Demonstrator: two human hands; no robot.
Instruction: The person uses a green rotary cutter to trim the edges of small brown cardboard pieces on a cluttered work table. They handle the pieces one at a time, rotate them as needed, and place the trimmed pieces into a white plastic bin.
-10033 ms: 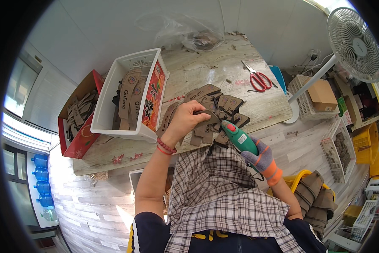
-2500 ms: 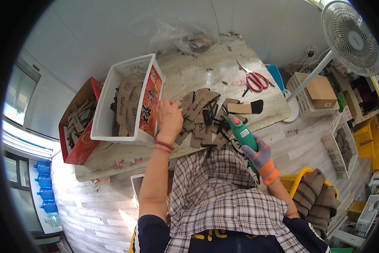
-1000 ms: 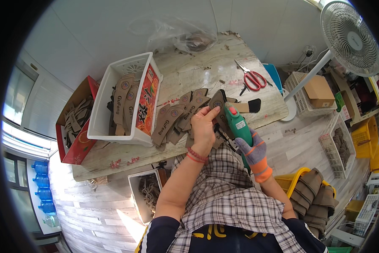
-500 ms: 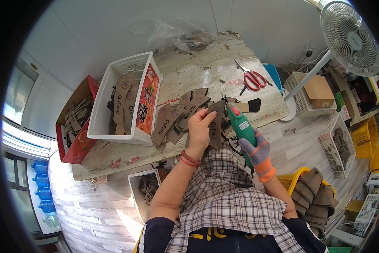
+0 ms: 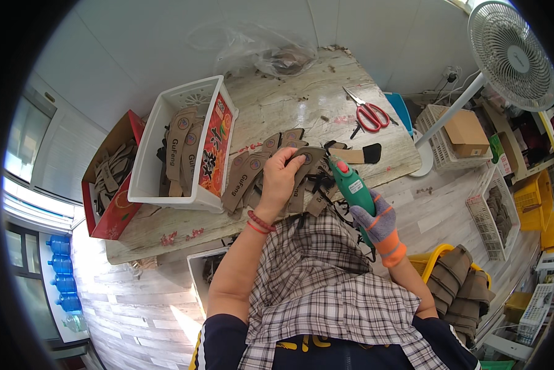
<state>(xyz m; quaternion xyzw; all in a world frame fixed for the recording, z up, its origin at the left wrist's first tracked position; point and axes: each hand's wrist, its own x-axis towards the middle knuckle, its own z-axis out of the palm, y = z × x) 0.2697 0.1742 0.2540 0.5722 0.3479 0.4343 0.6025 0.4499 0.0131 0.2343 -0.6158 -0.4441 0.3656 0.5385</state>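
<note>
My bare left hand [image 5: 279, 180], with red bead bands at the wrist, pinches a curved brown fabric piece [image 5: 311, 155] with printed lettering and a round emblem. My gloved right hand [image 5: 378, 225] is wrapped round a green handheld power tool [image 5: 354, 186] with a red button. The tool's tip points up beside the right end of the held piece; whether they touch I cannot tell. Under and left of my left hand lies a pile of similar brown pieces [image 5: 243, 179]. Dark straps or trimmings lie between the hands, partly hidden.
A white plastic bin [image 5: 147, 166] and a red box [image 5: 118, 209], both with fabric pieces, stand at the table's left. Red-handled scissors [image 5: 370, 117] and a black-tipped strap [image 5: 357, 155] lie at the right. A fan [image 5: 514, 58] and a yellow basket [image 5: 420, 264] are beyond.
My left hand has moved left and slightly up, and the held piece has swung from nearly upright to a slant. The tool in my right hand has shifted slightly down.
</note>
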